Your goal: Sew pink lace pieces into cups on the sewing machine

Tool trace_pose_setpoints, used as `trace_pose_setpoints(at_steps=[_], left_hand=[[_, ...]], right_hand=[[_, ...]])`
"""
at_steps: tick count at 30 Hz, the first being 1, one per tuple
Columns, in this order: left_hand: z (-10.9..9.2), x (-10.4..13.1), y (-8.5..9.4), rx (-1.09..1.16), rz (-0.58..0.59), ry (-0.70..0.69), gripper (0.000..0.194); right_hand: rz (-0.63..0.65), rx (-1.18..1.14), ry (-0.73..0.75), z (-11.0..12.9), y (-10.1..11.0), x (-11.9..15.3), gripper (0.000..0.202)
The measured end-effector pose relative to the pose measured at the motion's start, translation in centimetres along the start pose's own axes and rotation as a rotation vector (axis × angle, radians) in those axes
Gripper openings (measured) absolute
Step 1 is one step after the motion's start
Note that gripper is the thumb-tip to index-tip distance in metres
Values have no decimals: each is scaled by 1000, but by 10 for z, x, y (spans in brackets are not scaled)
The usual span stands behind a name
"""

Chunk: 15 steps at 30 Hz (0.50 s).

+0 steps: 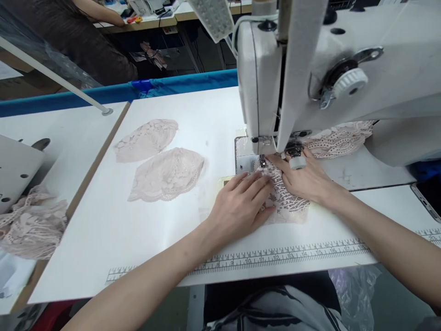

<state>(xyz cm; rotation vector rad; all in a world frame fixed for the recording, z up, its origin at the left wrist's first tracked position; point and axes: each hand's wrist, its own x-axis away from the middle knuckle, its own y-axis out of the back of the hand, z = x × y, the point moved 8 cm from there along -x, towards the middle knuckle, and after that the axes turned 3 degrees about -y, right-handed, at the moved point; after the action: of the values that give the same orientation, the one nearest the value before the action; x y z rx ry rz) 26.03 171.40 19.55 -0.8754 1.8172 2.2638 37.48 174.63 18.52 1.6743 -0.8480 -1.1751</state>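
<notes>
A pale pink lace piece lies under the needle and presser foot of a white sewing machine. My left hand rests flat on the lace's left part, fingers stretched out towards the foot. On the other side, my right hand lies on the lace with its fingers extended, the index finger close to the presser foot. The machine head hides part of that hand. Left of the machine, two lace cup pieces, an upper one and a lower one, lie flat on the white table.
More lace is heaped behind the needle, under the machine arm. A printed ruler runs along the front edge. At left are another lace pile and a white pole. A phone lies at right. Another person's arm shows behind.
</notes>
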Motion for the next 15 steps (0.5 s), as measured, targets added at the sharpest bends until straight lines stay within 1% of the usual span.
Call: trace_pose_setpoints(at_steps=[2, 4, 6, 7, 9, 11, 13, 15], left_hand=[[9, -1, 4, -47, 9, 30, 29], [20, -2, 10, -147, 12, 84, 23], [28, -1, 18, -264, -14, 138, 21], [29, -1, 21, -290, -31, 149, 20], [27, -2, 21, -246, -33, 150, 20], [26, -2, 14, -158, 23, 161, 27], [32, 0, 5, -149, 90, 212, 36], [45, 4, 1, -200, 112, 277, 41]], right_hand=[[-68, 5, 21, 0, 8, 0, 40], [-166, 7, 44, -1, 18, 2, 37], [-246, 3, 62, -3, 26, 5, 37], [-265, 6, 71, -4, 28, 7, 37], [-254, 26, 85, -4, 30, 11, 35], [-212, 32, 103, -3, 30, 14, 33], [-185, -24, 141, 3, 32, 18, 33], [-171, -117, 190, 11, 35, 23, 31]])
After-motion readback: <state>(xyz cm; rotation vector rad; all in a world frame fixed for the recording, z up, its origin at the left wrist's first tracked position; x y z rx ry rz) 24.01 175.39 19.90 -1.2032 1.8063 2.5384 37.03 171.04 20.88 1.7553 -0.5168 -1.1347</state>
